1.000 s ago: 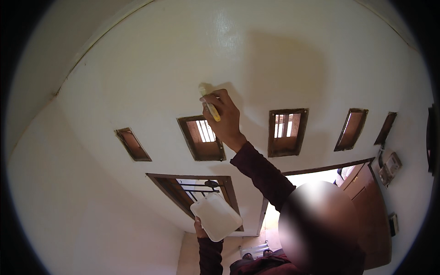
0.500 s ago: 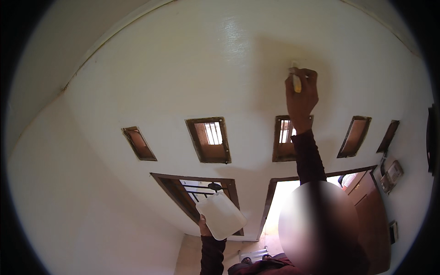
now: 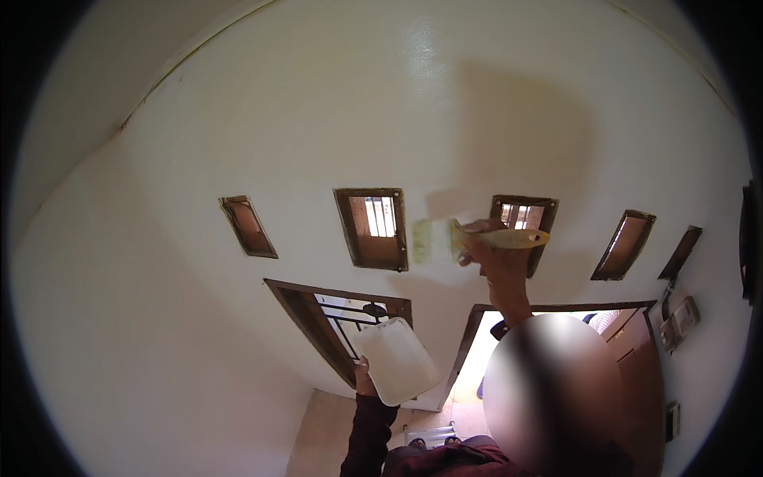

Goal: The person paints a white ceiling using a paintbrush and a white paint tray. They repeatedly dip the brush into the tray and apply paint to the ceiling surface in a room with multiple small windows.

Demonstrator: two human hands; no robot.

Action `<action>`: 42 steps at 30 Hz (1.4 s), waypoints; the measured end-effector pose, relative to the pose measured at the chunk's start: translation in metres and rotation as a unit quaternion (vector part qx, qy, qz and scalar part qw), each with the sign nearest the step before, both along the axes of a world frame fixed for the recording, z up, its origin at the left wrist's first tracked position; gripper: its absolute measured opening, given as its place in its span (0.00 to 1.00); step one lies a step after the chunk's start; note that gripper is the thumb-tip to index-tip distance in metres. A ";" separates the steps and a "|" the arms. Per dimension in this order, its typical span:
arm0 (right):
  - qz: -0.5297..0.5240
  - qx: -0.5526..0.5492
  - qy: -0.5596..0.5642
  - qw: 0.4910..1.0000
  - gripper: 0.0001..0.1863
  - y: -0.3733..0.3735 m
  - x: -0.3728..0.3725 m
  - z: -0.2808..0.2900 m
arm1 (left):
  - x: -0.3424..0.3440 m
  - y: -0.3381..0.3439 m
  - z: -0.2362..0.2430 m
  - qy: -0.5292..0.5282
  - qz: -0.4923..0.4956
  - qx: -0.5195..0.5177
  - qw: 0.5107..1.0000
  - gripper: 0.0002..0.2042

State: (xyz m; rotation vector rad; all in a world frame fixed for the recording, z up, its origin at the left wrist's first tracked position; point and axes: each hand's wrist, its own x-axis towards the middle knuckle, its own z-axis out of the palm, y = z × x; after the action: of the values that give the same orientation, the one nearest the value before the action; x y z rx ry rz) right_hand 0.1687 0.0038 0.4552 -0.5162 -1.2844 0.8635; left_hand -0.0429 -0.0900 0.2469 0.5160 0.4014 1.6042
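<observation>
My right hand (image 3: 494,258) grips a wide paintbrush by its pale yellow handle (image 3: 517,238). The brush lies sideways, with its head (image 3: 423,241) pointing left in front of the white wall (image 3: 342,119), between two small framed openings. Whether the bristles touch the wall, I cannot tell. Lower down, my left hand (image 3: 365,378) holds a white rectangular tray (image 3: 397,362) by its left edge. The tray is tilted, and its inside is hidden from this view. Most of the left fingers are behind it.
Brown-framed small openings (image 3: 372,230) run in a row across the wall. Beneath them are a barred window (image 3: 342,318) and an open doorway with a brown door (image 3: 640,374). Electrical boxes (image 3: 679,324) hang at the right. A metal ladder step (image 3: 431,436) shows by my feet.
My right hand has come down from high on the wall, and the brush has turned from upright to sideways. The tray in my left hand has shifted slightly right and up.
</observation>
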 end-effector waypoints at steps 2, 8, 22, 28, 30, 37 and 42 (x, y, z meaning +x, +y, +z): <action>0.034 -0.082 0.046 0.995 0.10 -0.020 0.017 -0.024 | 0.005 0.001 0.001 0.026 -0.002 0.023 0.999 0.35; 0.057 -0.239 0.166 0.955 0.11 -0.069 0.046 -0.082 | 0.028 -0.003 -0.006 0.036 -0.016 -0.025 0.999 0.34; 0.036 -0.292 0.179 0.939 0.11 -0.127 0.072 -0.118 | 0.066 -0.005 -0.040 0.035 -0.112 0.002 0.993 0.32; 0.013 -0.281 0.178 0.943 0.11 -0.135 0.082 -0.123 | 0.081 -0.004 -0.037 0.084 -0.133 -0.048 0.986 0.33; -0.005 -0.280 0.176 0.944 0.11 -0.136 0.085 -0.123 | 0.088 -0.003 -0.034 0.073 -0.139 -0.061 0.986 0.32; -0.050 -0.245 0.149 0.957 0.10 -0.145 0.098 -0.118 | 0.112 -0.010 -0.013 0.069 -0.151 -0.068 0.984 0.30; -0.060 -0.229 0.124 0.964 0.09 -0.149 0.106 -0.111 | 0.123 -0.010 -0.007 0.066 -0.162 -0.061 0.983 0.30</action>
State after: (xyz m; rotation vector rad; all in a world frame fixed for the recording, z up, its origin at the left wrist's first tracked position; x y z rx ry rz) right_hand 0.2746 -0.1451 0.3441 -0.8144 -0.8126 1.0916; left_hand 0.0802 -0.0997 0.2397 0.5650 0.4849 1.2273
